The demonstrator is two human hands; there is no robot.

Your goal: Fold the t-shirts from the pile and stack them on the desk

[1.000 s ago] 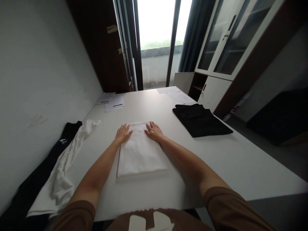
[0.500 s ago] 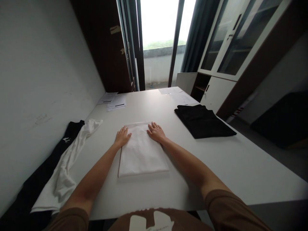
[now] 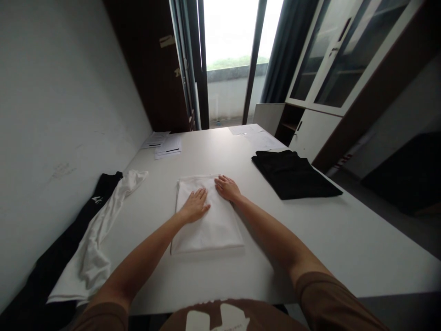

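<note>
A folded white garment (image 3: 210, 225) lies flat on the white table (image 3: 310, 230) straight in front of me. My left hand (image 3: 195, 205) rests open and flat on the middle of the garment, fingers pointing away. My right hand (image 3: 227, 187) lies open and flat on the garment's far right corner.
A folded black garment (image 3: 296, 174) sits at the right of the table. An unfolded white garment (image 3: 96, 239) and a black garment (image 3: 86, 207) lie along the wall on the left. Papers (image 3: 165, 145) and more sheets (image 3: 253, 135) lie at the far end.
My left hand slid from the garment's far left edge toward its middle. My right hand stayed at the far right corner.
</note>
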